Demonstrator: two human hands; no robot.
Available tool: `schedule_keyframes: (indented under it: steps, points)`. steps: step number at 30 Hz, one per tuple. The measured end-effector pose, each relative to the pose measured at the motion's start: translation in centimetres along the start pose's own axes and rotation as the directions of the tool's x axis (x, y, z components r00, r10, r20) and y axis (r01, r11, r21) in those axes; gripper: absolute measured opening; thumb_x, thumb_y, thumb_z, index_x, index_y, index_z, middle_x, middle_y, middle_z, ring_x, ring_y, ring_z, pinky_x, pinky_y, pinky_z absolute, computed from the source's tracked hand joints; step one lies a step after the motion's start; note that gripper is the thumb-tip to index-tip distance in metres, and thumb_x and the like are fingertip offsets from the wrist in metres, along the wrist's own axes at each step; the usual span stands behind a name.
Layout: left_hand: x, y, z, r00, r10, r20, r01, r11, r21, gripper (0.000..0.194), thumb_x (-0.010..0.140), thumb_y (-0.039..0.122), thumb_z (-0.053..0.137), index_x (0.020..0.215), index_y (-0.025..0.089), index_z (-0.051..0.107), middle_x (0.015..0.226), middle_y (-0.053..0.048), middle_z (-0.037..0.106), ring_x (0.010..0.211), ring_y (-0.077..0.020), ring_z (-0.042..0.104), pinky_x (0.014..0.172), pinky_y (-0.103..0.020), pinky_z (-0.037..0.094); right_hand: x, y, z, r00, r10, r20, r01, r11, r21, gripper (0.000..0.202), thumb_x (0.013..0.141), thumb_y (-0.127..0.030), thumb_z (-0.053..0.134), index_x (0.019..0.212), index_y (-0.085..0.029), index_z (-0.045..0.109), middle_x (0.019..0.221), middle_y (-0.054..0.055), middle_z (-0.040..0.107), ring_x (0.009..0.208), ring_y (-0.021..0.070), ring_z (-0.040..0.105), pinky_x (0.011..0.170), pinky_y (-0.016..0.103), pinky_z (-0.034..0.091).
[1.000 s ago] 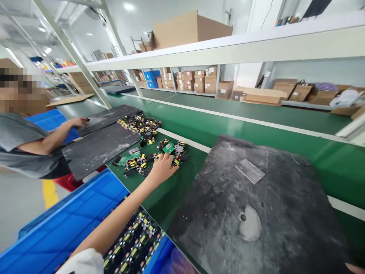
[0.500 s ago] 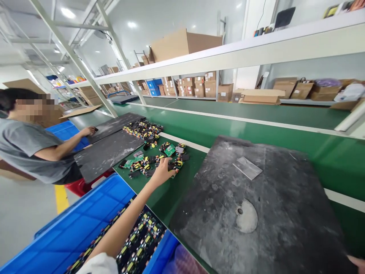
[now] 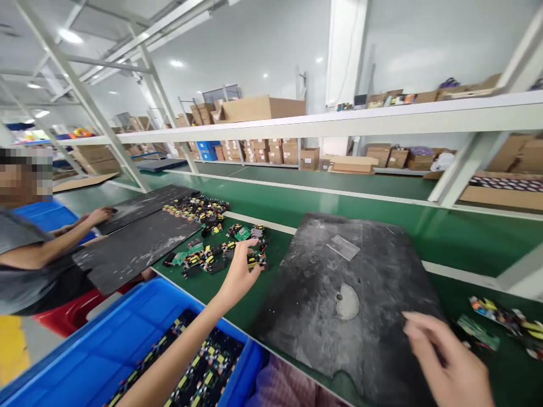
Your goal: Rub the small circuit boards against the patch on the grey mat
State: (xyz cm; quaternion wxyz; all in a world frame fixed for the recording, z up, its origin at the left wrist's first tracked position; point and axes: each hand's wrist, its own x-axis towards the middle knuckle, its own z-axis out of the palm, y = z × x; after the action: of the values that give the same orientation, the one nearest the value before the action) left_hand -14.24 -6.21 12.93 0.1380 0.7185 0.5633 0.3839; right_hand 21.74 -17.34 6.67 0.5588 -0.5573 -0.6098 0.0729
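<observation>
Circuit boards [image 3: 207,260] loose at our eight o'clock, many left; left hand [image 3: 237,278] beside, fingers curved about one. More rowed in blue crate [image 3: 127,328], seven o'clock. Right hand [image 3: 452,362], four o'clock, curled; we can't tell either grip.

Ceiling lamp [image 3: 70,36]: glaring white, blown out at the core.
Far wall [image 3: 263,90]: brightly lit, washed pale, dotted with small bright spots.
Green bench top [image 3: 331,200]: glossy, streaked with soft reflections.
Black mat [image 3: 314,282]: dull, only faintly shining.
Blue bin [image 3: 127,316]: darker down inside.
Distant cartons [image 3: 258,151]: soft, fine detail lost.
Left post [image 3: 93,113]: slanted, stretched by wide-angle distortion.
Co-worker's head [image 3: 21,175]: masked by coarse pixels.
</observation>
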Motion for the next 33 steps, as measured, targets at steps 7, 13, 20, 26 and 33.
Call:
schedule_keyframes:
  steps: [7,13,20,26,33]
  points:
    - [-1.6,9.8,1.4,0.904,0.252,0.345,-0.094,0.906,-0.413,0.051,0.079,0.02,0.049,0.124,0.029,0.029,0.109,-0.004,0.043,0.094,-0.0102,0.052,0.076,-0.027,0.056,3.6,-8.4,5.6,0.939,-0.049,0.341,-0.119,0.883,0.454,0.058,0.088,-0.044,0.064,0.139,-0.033,0.037,0.135,0.007,0.038,0.103,0.0248,0.053,0.081,0.035,0.051]
    - [-1.1,12.1,2.9,0.881,0.305,0.362,-0.025,0.795,-0.607,0.058,0.08,0.021,0.051,0.13,0.03,0.023,0.111,-0.005,0.045,0.093,-0.0112,0.055,0.084,-0.032,0.051,7.7,-8.6,6.0,0.879,-0.05,0.475,-0.397,0.475,0.785,0.034,0.084,-0.052,0.069,0.09,-0.018,0.063,0.068,0.0,0.057,0.058,0.015,0.054,0.054,0.023,0.046]
    - [4.6,10.9,6.3,0.881,0.204,0.427,0.18,0.689,-0.702,0.067,0.074,0.033,0.062,0.13,0.025,0.026,0.128,-0.009,0.041,0.102,-0.0158,0.053,0.088,-0.032,0.048,11.6,-8.1,8.7,0.928,0.059,0.369,-0.352,0.469,0.81,0.035,0.075,-0.051,0.078,0.087,-0.022,0.064,0.085,0.001,0.059,0.073,0.018,0.056,0.055,0.022,0.047]
    - [8.5,11.0,7.8,0.714,0.34,0.612,0.173,0.761,-0.625,0.088,0.075,0.029,0.063,0.144,0.034,0.009,0.144,-0.011,0.03,0.099,-0.0162,0.057,0.091,-0.037,0.048,14.8,-4.7,8.6,0.879,0.045,0.475,-0.4,0.614,0.681,0.036,0.083,-0.051,0.07,0.105,-0.023,0.066,0.103,0.004,0.062,0.099,0.0235,0.056,0.079,0.029,0.047]
    - [10.2,11.5,10.5,0.616,0.342,0.71,0.289,0.74,-0.607,0.048,0.078,0.033,0.061,0.122,0.02,0.046,0.114,-0.007,0.056,0.103,-0.0167,0.056,0.093,-0.033,0.044,15.3,-3.0,7.1,0.98,0.004,0.197,-0.104,0.86,0.5,0.024,0.094,-0.041,0.056,0.106,-0.023,0.065,0.094,0.001,0.066,0.084,0.0192,0.061,0.072,0.026,0.046]
